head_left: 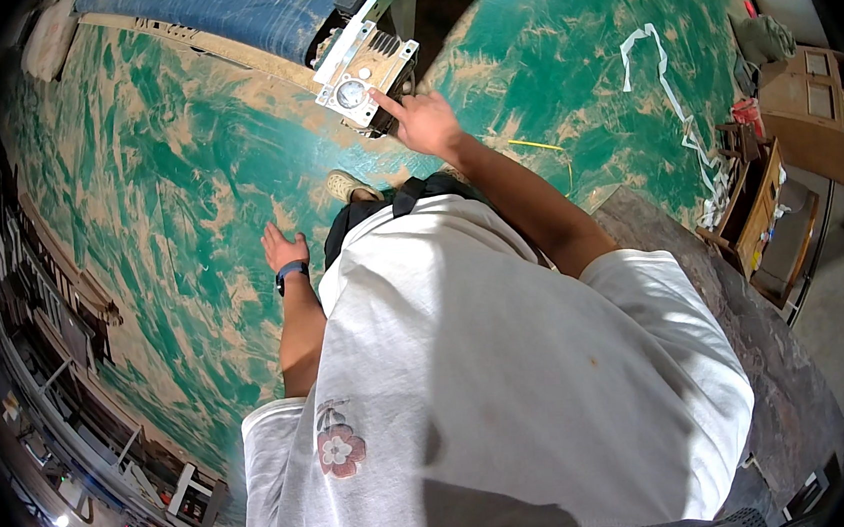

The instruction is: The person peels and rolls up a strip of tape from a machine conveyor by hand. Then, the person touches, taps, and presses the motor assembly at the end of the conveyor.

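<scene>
— White cloth fills the lower middle of the frame: the person's own T-shirt [512, 376], with a small red-and-white flower print at its lower left. Do you see both arms coming out of it?

— Yes. The right arm runs up from the right of centre to the upper middle, where the right hand [425, 121] sits against a pale metal control box [366, 78]. The forefinger is stretched out and its tip touches the box just beside a round dial on its face. The other fingers curl loosely at the box's lower edge; whether they grip anything dark under there, I cannot tell.

— And the left?

— The left hand [283, 248] hangs left of centre, fingers spread and slack, holding nothing. A dark blue wristband [291, 270] circles the wrist just below it. The two hands are well apart.

— Where does the box belong?

— It is fixed at the end of a white metal frame in the upper middle, right beside a blue conveyor belt [229, 9] that slants across the top of the frame.

— What lies beneath all this?

— A green floor [154, 186] streaked with tan dust, covering the upper left and upper right. One light shoe [343, 186] shows just under the box, above the shirt. A white crumpled strip [667, 81] trails across the floor at upper right, and wooden cabinets [814, 99] stand at the far right edge. Metal racks line the left rim.
</scene>
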A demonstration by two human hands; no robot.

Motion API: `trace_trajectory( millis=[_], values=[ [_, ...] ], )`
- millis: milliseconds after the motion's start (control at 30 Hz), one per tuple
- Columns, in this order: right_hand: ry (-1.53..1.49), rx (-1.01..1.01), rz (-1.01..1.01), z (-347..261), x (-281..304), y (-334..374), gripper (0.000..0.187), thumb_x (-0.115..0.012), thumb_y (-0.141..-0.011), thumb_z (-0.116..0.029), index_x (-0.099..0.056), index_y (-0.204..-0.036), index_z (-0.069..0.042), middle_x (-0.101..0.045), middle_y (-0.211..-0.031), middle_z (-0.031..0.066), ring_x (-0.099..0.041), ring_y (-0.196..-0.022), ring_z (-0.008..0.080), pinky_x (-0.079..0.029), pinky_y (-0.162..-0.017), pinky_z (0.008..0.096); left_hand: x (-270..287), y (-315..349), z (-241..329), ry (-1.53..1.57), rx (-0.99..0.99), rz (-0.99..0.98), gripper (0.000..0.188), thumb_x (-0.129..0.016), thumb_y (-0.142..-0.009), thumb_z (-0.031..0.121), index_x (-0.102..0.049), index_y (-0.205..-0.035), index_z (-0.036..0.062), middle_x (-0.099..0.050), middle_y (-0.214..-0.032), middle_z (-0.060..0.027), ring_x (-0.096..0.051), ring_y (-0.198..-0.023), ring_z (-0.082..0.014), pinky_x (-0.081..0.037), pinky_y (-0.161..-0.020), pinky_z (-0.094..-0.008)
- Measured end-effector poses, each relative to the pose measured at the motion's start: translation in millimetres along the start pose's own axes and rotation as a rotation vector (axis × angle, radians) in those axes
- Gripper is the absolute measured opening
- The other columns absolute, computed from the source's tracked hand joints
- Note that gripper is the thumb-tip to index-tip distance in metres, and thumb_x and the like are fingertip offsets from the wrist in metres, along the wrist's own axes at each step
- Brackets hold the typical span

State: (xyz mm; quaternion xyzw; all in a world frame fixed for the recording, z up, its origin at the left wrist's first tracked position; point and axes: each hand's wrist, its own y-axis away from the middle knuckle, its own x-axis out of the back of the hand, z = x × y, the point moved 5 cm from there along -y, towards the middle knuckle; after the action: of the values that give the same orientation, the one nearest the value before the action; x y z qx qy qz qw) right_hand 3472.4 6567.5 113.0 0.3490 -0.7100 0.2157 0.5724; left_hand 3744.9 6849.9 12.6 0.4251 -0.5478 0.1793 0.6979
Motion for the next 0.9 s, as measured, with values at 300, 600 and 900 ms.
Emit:
trace_trajectory(
  millis=[300, 600, 900],
  values=[
    [-0.142, -0.107, 0.053, 29, 7, -8, 0.076, -0.054, -0.076, -0.016, -0.025, -0.145, -0.026, -0.063, -0.086, 0.0139, -0.062, -0.081, 0.0306, -0.043, -0.077, 0.0441, -2, 2, -2, 0.014, 0.017, -0.019, 0.078, -0.059, -0.081, 0.036, -0.024, -0.146, 0.0112, -0.028, -0.150, -0.0083, -0.023, -0.138, -0.0277, -0.024, -0.110, -0.0429],
    [-0.062, 0.104, -0.005, 18, 17, -4, 0.073, -0.053, -0.078, -0.016, -0.026, -0.145, -0.027, -0.062, -0.085, 0.0133, -0.061, -0.078, 0.0302, -0.043, -0.075, 0.0439, 1, 2, 4, 0.003, 0.009, -0.027, 0.077, -0.059, -0.082, 0.036, -0.024, -0.146, 0.0112, -0.027, -0.150, -0.0079, -0.022, -0.139, -0.0276, -0.024, -0.111, -0.0434],
    [-0.102, 0.039, 0.091, 36, 11, -9, 0.072, -0.055, -0.077, -0.016, -0.029, -0.144, -0.027, -0.061, -0.083, 0.0111, -0.060, -0.076, 0.0288, -0.041, -0.072, 0.0431, 5, -8, 9, 0.012, -0.014, -0.011, 0.077, -0.059, -0.081, 0.036, -0.025, -0.145, 0.0115, -0.028, -0.150, -0.0079, -0.023, -0.139, -0.0273, -0.024, -0.111, -0.0428]
  ],
)
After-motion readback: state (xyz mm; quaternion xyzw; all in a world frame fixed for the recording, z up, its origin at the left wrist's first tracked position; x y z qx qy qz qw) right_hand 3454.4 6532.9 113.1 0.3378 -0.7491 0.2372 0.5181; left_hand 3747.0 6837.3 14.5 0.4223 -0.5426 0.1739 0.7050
